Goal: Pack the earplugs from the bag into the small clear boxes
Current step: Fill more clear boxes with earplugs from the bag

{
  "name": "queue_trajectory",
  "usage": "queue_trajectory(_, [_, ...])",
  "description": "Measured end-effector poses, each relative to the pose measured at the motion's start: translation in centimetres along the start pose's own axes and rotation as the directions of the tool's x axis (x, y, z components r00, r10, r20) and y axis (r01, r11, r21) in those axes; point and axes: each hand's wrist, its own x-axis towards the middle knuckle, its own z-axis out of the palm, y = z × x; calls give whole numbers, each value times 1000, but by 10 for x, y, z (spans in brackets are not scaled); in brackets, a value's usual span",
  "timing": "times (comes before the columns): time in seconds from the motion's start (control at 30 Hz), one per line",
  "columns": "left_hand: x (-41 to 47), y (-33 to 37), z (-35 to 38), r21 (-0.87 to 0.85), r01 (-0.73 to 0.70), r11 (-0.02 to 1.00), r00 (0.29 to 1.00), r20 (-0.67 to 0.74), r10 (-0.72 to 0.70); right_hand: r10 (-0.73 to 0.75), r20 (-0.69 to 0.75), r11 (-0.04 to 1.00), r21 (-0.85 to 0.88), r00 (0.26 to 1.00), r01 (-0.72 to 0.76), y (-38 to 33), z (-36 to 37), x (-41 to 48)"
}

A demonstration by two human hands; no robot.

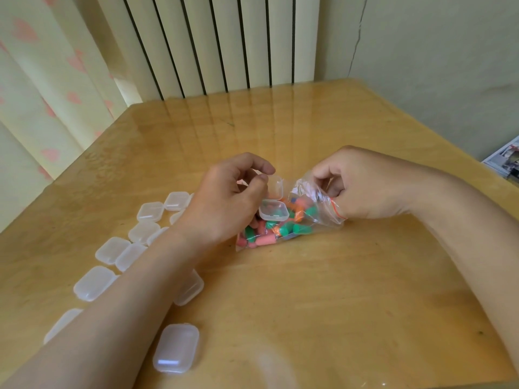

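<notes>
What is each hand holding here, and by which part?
Left hand holds an open clear box by its left side, lid raised; right hand pinches the bag at its red-striped mouth edge.

The table (337,290) is made of yellow-brown wood, and its top is shiny. A clear bag (314,220) lies near the middle of it. The bag is full of pink, green and orange earplugs (261,239). On the left side lie many small clear boxes (95,282) with their lids shut. Most sit close together in a bunch. One shut box (176,348) lies apart from them, nearest the front edge.
</notes>
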Motion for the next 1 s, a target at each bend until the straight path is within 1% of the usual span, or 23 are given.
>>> queue_trajectory(0.07, [0,0,0,-3,7,1000,1000,16,-7,-3,-36,1000,9,999,3,0,-4,-2])
queue_trajectory(0.17, [-1,1,0,-17,21,1000,999,28,-20,-55,-84,999,-4,995,55,2,-7,-1])
queue_trajectory(0.27, [0,1,0,-21,9,1000,1000,7,-9,-98,-179,992,60,979,110,1,-10,-1])
queue_trajectory(0.33, [-1,2,0,-44,12,999,1000,-6,-12,-138,-265,977,124,954,176,0,-13,-2])
queue_trajectory(0.43, [-2,4,0,-94,1,996,1000,-26,-3,-169,-432,928,234,886,291,-2,-15,0])
queue_trajectory(0.53, [-2,4,1,-129,-46,991,998,-49,40,-214,-511,842,336,833,423,-4,-11,1])
queue_trajectory(0.6, [-3,6,1,-182,-54,982,998,-39,48,-253,-503,828,330,826,454,-5,-5,1])
queue_trajectory(0.8, [-5,13,3,-336,-26,941,999,13,32,-316,-388,874,236,866,425,-9,11,4])
queue_trajectory(0.9, [-5,14,2,-397,9,918,999,37,6,-317,-354,905,164,880,392,-9,13,3])
queue_trajectory(1.0, [-5,14,1,-431,40,902,998,63,-14,-303,-335,915,158,892,371,-11,15,2])
